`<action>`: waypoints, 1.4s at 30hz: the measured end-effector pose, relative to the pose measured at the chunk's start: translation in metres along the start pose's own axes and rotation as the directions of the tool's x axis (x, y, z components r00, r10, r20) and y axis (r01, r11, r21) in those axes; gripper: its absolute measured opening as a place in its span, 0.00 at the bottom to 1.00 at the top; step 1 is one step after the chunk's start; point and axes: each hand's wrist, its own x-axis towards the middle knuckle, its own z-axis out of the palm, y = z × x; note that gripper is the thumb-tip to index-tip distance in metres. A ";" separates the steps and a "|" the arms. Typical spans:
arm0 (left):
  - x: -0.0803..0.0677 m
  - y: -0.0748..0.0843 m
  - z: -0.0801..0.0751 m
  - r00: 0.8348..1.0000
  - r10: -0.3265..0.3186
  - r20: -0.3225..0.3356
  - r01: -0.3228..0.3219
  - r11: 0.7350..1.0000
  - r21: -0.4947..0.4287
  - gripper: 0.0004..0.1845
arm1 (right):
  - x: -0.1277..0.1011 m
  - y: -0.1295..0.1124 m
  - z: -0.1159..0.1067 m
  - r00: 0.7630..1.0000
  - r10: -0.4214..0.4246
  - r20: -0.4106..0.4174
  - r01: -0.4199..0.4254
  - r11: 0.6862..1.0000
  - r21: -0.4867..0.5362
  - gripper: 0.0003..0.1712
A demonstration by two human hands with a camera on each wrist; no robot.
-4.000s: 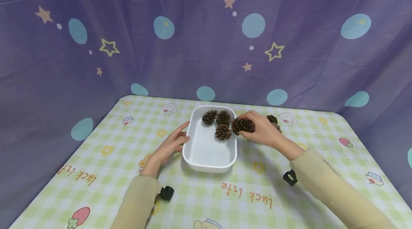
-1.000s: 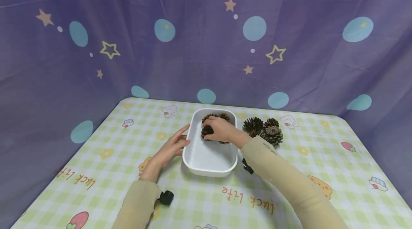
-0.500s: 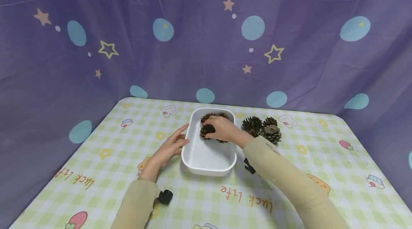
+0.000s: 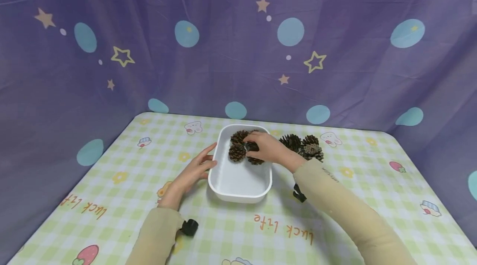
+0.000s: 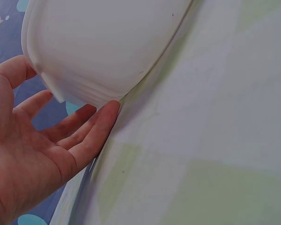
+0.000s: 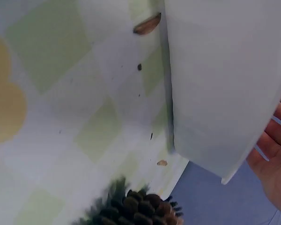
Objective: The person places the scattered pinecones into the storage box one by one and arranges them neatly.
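Note:
A white rectangular tray [image 4: 240, 182] stands mid-table, with several brown pine cones [image 4: 237, 152] grouped in its far half. My left hand [image 4: 194, 170] rests fingertips on the tray's left side, fingers spread; the left wrist view shows thumb and fingers [image 5: 107, 122] touching its outer wall. Reaching over the right rim, my right hand [image 4: 266, 147] is low over the cones, thumb and fingers parted around a dark gap. It partly covers the cones beneath. In the right wrist view the right hand [image 6: 276, 164] shows beyond the tray wall [image 6: 220, 84], its fingertips hidden.
Several more pine cones [image 4: 312, 151] lie in a cluster right of the tray, partly behind the right wrist. Small brown flakes [image 6: 147, 24] dot the checked tablecloth [image 4: 141, 190] beside the tray. A purple curtain [image 4: 238, 66] hangs behind the table.
The right hand carried a pine cone from the right into the tray. In the last half second it shifted right, leaving that cone at the group's left. The left hand stayed.

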 end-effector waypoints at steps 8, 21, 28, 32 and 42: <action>-0.001 0.000 -0.001 1.000 -0.002 0.003 0.002 1.000 -0.010 0.33 | -0.009 0.006 -0.004 0.999 -0.026 -0.044 0.025 0.999 -0.020 0.24; 0.001 -0.001 -0.001 0.999 -0.015 -0.028 0.016 1.000 0.013 0.32 | -0.038 0.012 -0.015 0.993 0.021 -0.114 -0.019 1.000 0.023 0.22; 0.001 -0.001 0.000 1.000 -0.006 -0.009 0.006 1.000 0.004 0.32 | -0.054 0.023 -0.020 0.987 0.000 -0.164 0.005 1.000 0.028 0.21; 0.002 -0.001 0.000 1.000 -0.009 -0.015 0.009 1.000 0.015 0.32 | -0.066 0.028 -0.025 0.979 -0.001 -0.205 0.005 1.000 0.019 0.21; 0.001 0.001 0.000 0.999 -0.021 -0.028 0.022 1.000 0.021 0.32 | -0.092 0.049 -0.035 0.955 0.045 -0.295 -0.029 0.998 0.056 0.21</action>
